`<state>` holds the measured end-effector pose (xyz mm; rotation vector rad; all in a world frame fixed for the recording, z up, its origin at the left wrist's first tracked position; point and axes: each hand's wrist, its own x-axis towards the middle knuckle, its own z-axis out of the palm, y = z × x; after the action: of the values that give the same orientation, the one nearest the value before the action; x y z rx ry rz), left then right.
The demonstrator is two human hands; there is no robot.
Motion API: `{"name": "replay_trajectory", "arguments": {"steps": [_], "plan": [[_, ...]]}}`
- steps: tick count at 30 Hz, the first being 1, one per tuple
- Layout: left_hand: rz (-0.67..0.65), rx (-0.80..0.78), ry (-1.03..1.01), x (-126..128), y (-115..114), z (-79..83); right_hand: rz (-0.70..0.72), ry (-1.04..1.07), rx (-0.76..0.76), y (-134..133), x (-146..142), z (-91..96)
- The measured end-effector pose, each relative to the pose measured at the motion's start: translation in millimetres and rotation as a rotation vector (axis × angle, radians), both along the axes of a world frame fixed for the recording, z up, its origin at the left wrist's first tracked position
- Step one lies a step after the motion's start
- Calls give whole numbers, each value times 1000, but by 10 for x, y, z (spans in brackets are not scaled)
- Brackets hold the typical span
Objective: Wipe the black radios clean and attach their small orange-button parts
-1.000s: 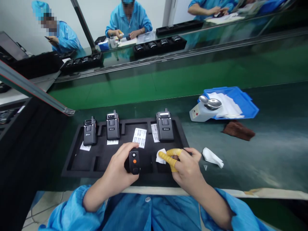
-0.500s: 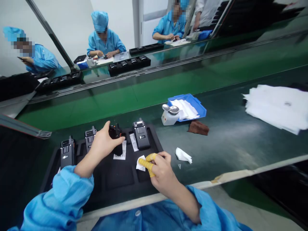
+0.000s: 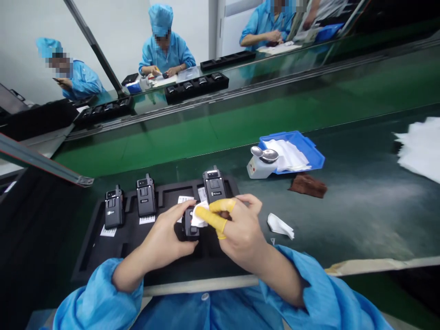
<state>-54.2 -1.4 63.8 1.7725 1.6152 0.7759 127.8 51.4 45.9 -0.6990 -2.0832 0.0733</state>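
My left hand [image 3: 167,237] grips a black handheld radio [image 3: 190,228] by its sides, above the black foam tray [image 3: 87,256]. With yellow finger cots on some fingers, my right hand [image 3: 237,224] pinches a white wipe [image 3: 200,215] and presses it against the radio. Part of the radio is hidden behind the wipe and fingers. Other radios lie in the tray: one radio [image 3: 114,211] at the far left, another radio [image 3: 146,197] beside it, and a third radio [image 3: 215,185] just beyond my right hand. White barcode labels [image 3: 147,220] stick out beneath or beside them.
A blue bin [image 3: 314,156] of white wipes stands behind a white dispenser bottle [image 3: 260,168] with a metal top. Nearby are a brown cloth [image 3: 308,185] and a crumpled wipe [image 3: 281,226]. White sheets [image 3: 421,146] lie at right. Co-workers [image 3: 167,55] sit across the green bench.
My left hand has brought the radio from the tray's back towards me and to the right. My right hand has raised the wipe onto it. The camera view has shifted left.
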Motion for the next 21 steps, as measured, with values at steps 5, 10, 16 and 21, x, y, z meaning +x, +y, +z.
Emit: {"name": "replay_trajectory", "arguments": {"steps": [5, 10, 16, 21], "plan": [[-30, 9, 7, -8, -108, -60, 44, -96, 85, -91, -99, 34], [-65, 36, -9, -15, -159, -77, 22, -97, 96, -152, -19, -29], [-79, 28, -50, -31, -205, -63, -63, -81, 29, -134, 127, -190], [-80, 14, -55, -46, -242, -75, -71, -113, -25, -156, 201, -363]]}}
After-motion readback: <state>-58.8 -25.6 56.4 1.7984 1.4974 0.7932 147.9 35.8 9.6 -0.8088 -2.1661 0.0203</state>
